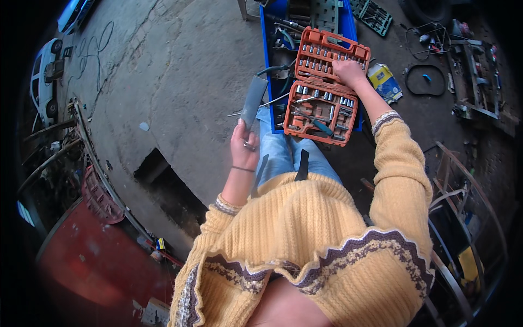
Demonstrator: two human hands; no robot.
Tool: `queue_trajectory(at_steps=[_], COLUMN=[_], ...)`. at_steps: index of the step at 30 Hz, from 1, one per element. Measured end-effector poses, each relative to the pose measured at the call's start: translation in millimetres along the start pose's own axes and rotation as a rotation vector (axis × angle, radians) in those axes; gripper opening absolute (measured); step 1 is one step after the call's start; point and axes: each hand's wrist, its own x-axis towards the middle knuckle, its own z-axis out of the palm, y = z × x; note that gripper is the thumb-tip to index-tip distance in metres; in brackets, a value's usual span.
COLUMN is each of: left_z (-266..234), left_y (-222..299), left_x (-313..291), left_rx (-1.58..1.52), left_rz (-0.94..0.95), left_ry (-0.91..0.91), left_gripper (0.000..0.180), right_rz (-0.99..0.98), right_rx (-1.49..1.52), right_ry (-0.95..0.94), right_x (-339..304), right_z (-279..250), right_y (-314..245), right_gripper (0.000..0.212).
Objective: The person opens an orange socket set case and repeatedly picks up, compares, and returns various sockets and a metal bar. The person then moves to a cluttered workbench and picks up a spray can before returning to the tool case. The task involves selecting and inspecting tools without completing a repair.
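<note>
My left hand (pixel 245 147) grips the lower end of a flat grey rectangular strip (pixel 254 103), which sticks up beside the blue tray. A small shiny metal piece shows at its fingers, too small to name. My right hand (pixel 348 72) is closed over the sockets in the upper half of an orange socket set case (pixel 333 85); whatever its fingertips pinch is hidden. The case lies unfolded across the blue tray (pixel 266 60). In its lower half are sockets, metal bits and a teal-handled driver (pixel 321 127).
Pliers (pixel 274 70) and other tools lie in the tray. A dark green tool case (pixel 372 16) and a yellow-and-blue packet (pixel 384 83) are to the right, near a black belt (pixel 425 80). A rectangular floor pit (pixel 171 188) opens at left, near a red panel (pixel 103 259).
</note>
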Motion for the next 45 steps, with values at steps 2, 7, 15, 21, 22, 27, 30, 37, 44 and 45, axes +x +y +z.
queue_trajectory(at_steps=[2,7,15,21,22,27,30,37,44,45], left_z=[-2,-4,12,20,20,16,13,12,16,16], left_y=[0,8,-8,-14,-15,-12,-12,-13,-11,-11], left_x=[0,-1,1,0,0,0,0,0,-4,-7], left_rx=[-0.007,0.002,0.013,0.036,0.037,0.05,0.038,0.049,0.064,0.07], left_rz=[-0.004,0.018,-0.027,-0.051,-0.049,-0.035,-0.034,-0.042,-0.04,-0.045], left_ry=[-0.017,0.0,0.003,-0.001,0.005,0.009,0.008,0.013,0.0,0.018], left_gripper=[0.018,0.018,0.021,0.026,0.027,0.029,0.03,0.03,0.03,0.031], right_rz=[-0.032,0.423,0.941,0.925,0.909,0.992,1.028,0.793,0.859,0.859], right_rx=[0.009,0.571,1.492,1.405,1.321,0.948,1.111,1.127,2.034,2.047], right_ry=[-0.033,0.3,0.673,0.553,0.556,0.66,0.696,0.66,1.045,0.966], right_x=[-1,-14,-72,-62,-57,-36,-35,-44,-46,-52], right_z=[-10,-17,19,36,39,51,50,43,25,21], right_y=[-1,-18,-25,-25,-25,-41,-42,-39,-44,-49], right_gripper=[0.015,0.012,0.011,0.012,0.015,0.022,0.02,0.018,0.019,0.018])
